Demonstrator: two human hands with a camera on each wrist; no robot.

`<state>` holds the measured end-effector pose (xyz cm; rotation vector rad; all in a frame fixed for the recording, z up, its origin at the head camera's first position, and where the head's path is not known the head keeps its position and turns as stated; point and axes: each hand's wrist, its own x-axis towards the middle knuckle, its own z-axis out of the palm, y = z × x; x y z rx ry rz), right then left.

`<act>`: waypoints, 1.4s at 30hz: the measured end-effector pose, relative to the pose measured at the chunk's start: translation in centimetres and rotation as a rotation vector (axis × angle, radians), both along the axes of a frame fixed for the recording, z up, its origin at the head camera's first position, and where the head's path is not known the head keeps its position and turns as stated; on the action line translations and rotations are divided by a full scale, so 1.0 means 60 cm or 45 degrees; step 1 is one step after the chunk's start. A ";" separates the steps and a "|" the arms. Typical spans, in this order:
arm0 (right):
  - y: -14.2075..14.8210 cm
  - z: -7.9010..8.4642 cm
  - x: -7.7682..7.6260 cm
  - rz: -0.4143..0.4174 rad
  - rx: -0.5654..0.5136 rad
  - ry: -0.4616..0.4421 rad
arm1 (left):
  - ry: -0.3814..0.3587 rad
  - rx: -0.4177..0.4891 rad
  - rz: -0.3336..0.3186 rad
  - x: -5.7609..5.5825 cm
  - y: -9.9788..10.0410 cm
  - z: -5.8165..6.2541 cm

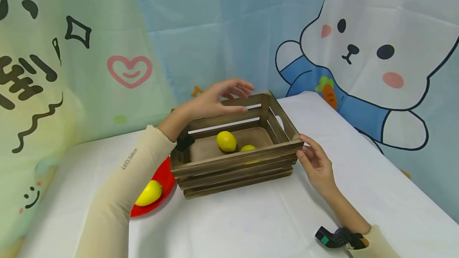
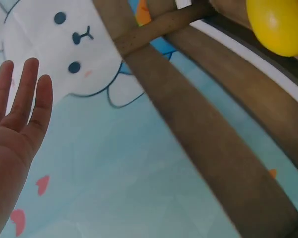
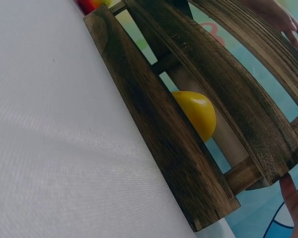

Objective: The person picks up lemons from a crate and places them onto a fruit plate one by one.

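Note:
A brown slatted wooden crate stands on the white-covered table. Inside it lie two lemons, one in full view and another partly behind the front slats. My left hand is raised over the crate's back rim, fingers extended and holding nothing; the left wrist view shows its fingers spread apart from the wood. At the crate's right front corner, my right hand grips the upper edge between thumb and fingers. The right wrist view shows a lemon through the gap between slats.
Left of the crate, a red plate carries another lemon, both partly hidden by my left sleeve. A printed cloth backdrop hangs behind the table. Black wrist devices are worn on both arms.

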<state>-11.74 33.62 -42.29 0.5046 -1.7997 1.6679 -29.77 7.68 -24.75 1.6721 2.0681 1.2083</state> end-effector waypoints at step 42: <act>0.001 0.001 0.004 -0.018 0.041 0.003 | -0.248 -0.965 -0.411 -0.016 0.096 -0.144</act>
